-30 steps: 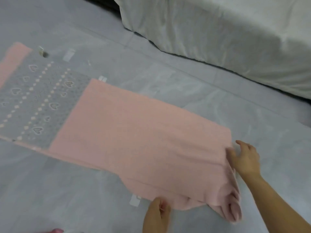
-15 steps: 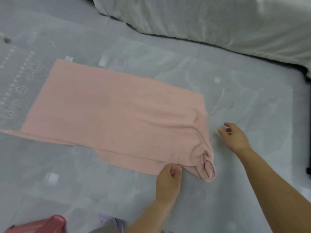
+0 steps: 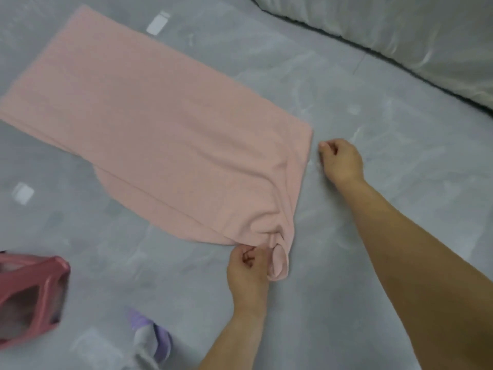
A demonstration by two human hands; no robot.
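Note:
A pink garment (image 3: 149,124) lies folded flat on a grey floor sheet (image 3: 360,236), running from the upper left to the lower middle. Its near corner is bunched, with a rolled cuff (image 3: 278,260) sticking out. My left hand (image 3: 246,268) pinches the near edge of the fabric just left of that cuff. Beside the garment's right edge my right hand (image 3: 340,160) hovers with its fingers curled, holding nothing and not touching the cloth.
A white covered mattress or cushion (image 3: 400,30) runs along the upper right. A red plastic stool (image 3: 29,295) stands at the lower left, a purple and grey cloth (image 3: 149,340) lies at the bottom. White tape patches (image 3: 157,22) mark the sheet.
The view has swung left and down, so the patterned part of the garment has left the frame. My right hand came off the garment's right edge and curled. My left hand keeps its pinch.

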